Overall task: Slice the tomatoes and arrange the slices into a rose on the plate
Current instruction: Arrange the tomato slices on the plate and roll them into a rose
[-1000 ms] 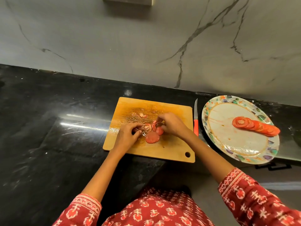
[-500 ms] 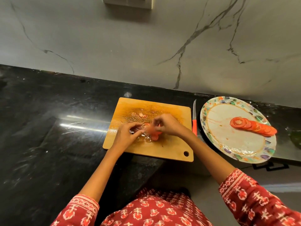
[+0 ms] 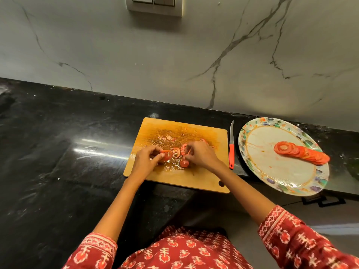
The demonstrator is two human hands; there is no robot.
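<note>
On black counter's cutting board point(image 3: 204, 177), your left hand point(image 3: 144, 162) and right hand point(image 3: 202, 155) pinch tomato slices point(image 3: 175, 152); next, carry them gently to the plate point(image 3: 252, 171).

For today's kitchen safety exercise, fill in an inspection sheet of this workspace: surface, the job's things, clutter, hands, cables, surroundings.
Surface: black stone counter, glossy; wooden cutting board wet with juice and seeds.
Job's things: loose tomato slices on the board; row of overlapping slices on the patterned plate, not yet a rose; red-handled knife lying between board and plate.
Clutter: tomato scraps at the board's far side.
Hands: left hand pinches a slice; right hand pinches a thin tomato piece.
Cables: nothing seen.
Surroundings: veined marble wall with a switch plate; red printed sleeves.
</note>
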